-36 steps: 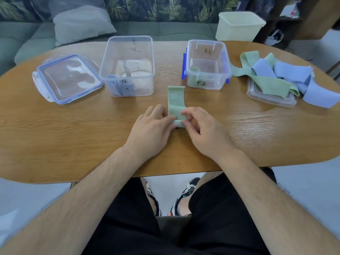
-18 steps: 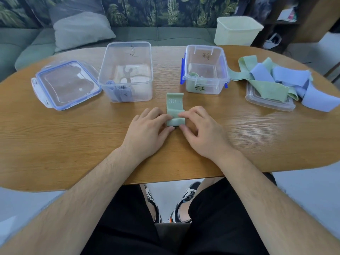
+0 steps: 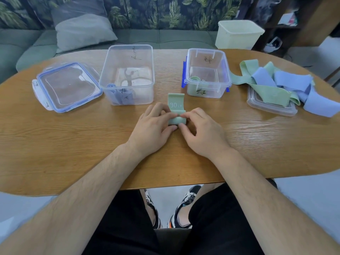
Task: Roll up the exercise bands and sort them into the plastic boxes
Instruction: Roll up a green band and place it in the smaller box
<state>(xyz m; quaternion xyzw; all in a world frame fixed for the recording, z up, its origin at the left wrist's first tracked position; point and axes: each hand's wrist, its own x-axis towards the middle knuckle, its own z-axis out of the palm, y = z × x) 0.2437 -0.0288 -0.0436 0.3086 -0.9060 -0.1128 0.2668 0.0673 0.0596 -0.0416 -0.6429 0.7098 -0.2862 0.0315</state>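
A green exercise band (image 3: 175, 104) marked "30 LB" lies on the wooden table (image 3: 73, 144), partly rolled at its near end. My left hand (image 3: 152, 129) and my right hand (image 3: 200, 133) both pinch the roll between fingers and thumbs. Behind it stand two clear plastic boxes: the left box (image 3: 128, 74) holds a rolled blue band (image 3: 112, 87), the right box (image 3: 207, 72) with blue clips holds a rolled green band (image 3: 195, 79). A pile of loose green and blue bands (image 3: 276, 83) lies at the right.
A clear lid with a blue rim (image 3: 68, 87) lies at the left. Another clear lid (image 3: 270, 107) sits under the band pile. A cream tub (image 3: 239, 34) stands beyond the table's far edge. A green sofa with a grey cushion (image 3: 82, 32) is behind.
The roll has grown and moved away from me along the band; the flat free end is shorter. Both hands followed it forward.
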